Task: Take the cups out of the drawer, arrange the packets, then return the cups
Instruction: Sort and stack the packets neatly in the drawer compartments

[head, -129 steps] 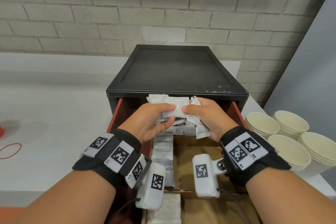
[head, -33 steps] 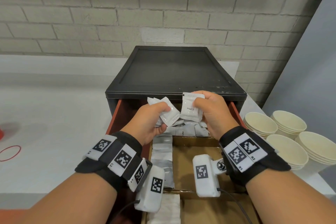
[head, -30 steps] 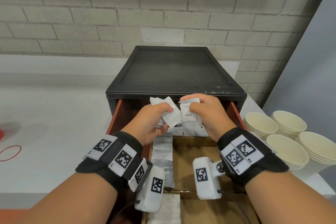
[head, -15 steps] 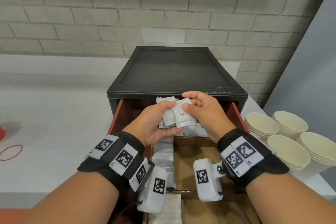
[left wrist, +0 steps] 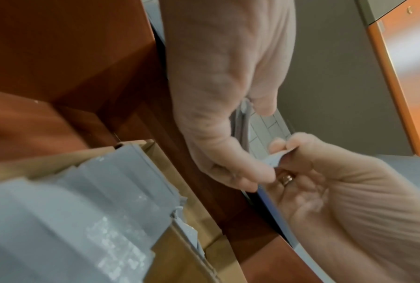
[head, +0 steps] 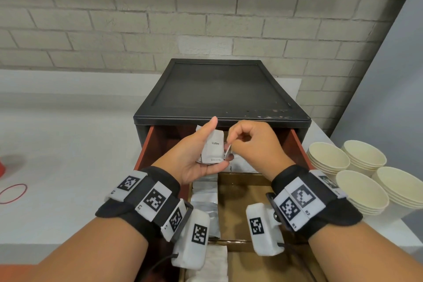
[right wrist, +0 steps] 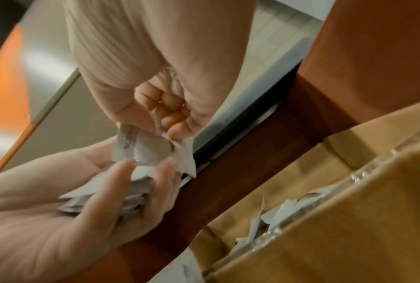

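Observation:
Over the open drawer (head: 146, 144) my left hand (head: 207, 143) holds a small stack of white coffee packets (head: 215, 144), palm turned up, thumb along the left edge and fingers curled under. My right hand (head: 230, 147) pinches the stack's right edge between thumb and forefinger. The right wrist view shows the packets (right wrist: 141, 153) fanned between both hands. More loose packets (head: 245, 165) lie in the drawer's back compartment. Several stacks of cream paper cups (head: 361, 190) stand on the counter to the right of the drawer.
The drawer belongs to a black cabinet (head: 219, 89) against a brick wall. Cardboard dividers (head: 242, 176) split the drawer; a row of silver packets (head: 204, 201) fills the left lane. A red rubber band (head: 12, 193) lies on the white counter far left.
My right hand brought its packet over and laid it onto the ones in my left hand. The left palm turned upward, and the right fingers now pinch the stack's edge.

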The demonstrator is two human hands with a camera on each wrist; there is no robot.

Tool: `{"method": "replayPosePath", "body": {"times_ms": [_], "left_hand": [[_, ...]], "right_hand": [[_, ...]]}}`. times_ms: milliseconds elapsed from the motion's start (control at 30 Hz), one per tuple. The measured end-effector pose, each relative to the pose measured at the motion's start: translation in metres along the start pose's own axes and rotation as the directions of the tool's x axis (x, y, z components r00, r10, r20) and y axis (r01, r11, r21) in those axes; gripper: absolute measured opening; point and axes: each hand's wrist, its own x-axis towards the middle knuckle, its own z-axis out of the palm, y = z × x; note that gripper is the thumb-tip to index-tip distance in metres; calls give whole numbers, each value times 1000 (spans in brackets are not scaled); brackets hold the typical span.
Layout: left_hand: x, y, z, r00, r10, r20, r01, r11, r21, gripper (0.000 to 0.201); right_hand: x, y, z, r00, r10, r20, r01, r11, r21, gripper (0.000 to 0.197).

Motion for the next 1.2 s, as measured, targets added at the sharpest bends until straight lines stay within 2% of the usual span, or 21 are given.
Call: {"method": "replayPosePath", "body": {"times_ms": [133, 200, 333, 367, 433, 467, 533, 567, 633, 733, 800, 900, 1000, 1067, 1200], "left_hand": [[-1, -1, 1, 998, -3, 66, 4, 1000, -6, 46], [-3, 0, 1, 996, 16, 86, -13, 999, -36, 43], [-5, 0, 2, 995, 34, 89, -34, 999, -1, 23], [-5, -1, 2, 997, 40, 62, -40, 999, 0, 17], [-4, 1, -1, 995, 95, -28, -96, 995, -31, 23], [-4, 3, -4, 987, 140, -74, -144, 988, -59, 26], [-6, 8, -7, 962, 239, -133, -255, 959, -121, 22], [-7, 11, -8, 946, 283, -159, -307, 939, -153, 19], [-11, 15, -10, 912, 340, -230, -387, 898, -210, 19], [-14, 18, -12, 882, 357, -308, -434, 869, -236, 14], [-14, 18, -12, 887, 344, -309, -420, 879, -226, 14], [-15, 19, -9, 896, 325, -302, -399, 888, -229, 14], [-14, 19, -9, 899, 316, -303, -394, 886, -246, 16], [-13, 19, -10, 905, 307, -295, -384, 887, -256, 13], [-13, 17, -9, 913, 289, -288, -365, 895, -258, 15]], "right_hand": [[-3, 0, 13, 990, -65, 126, 62, 998, 25, 46], [-3, 0, 15, 988, -60, 141, 50, 996, 76, 48], [-1, -2, 10, 998, 49, 44, -58, 963, 262, 39], [0, -2, 7, 994, 105, 2, -100, 944, 316, 35], [2, 1, 2, 975, 211, -64, -173, 912, 372, 32], [3, 4, -1, 970, 233, -73, -196, 923, 332, 32], [6, 12, -3, 965, 260, -21, -257, 963, 74, 38], [8, 17, -1, 955, 296, 29, -292, 951, -100, 40], [16, 22, 6, 920, 379, 95, -317, 867, -386, 35], [31, 14, 19, 911, 364, 192, -168, 754, -635, 32], [39, 8, 29, 858, 401, 322, -28, 661, -750, 37], [47, 12, 45, 731, 537, 421, 133, 493, -860, 45], [53, 20, 56, 663, 604, 442, 213, 413, -885, 53], [56, 24, 58, 653, 612, 446, 230, 401, -887, 55], [58, 30, 56, 666, 620, 416, 164, 422, -892, 48]]}}
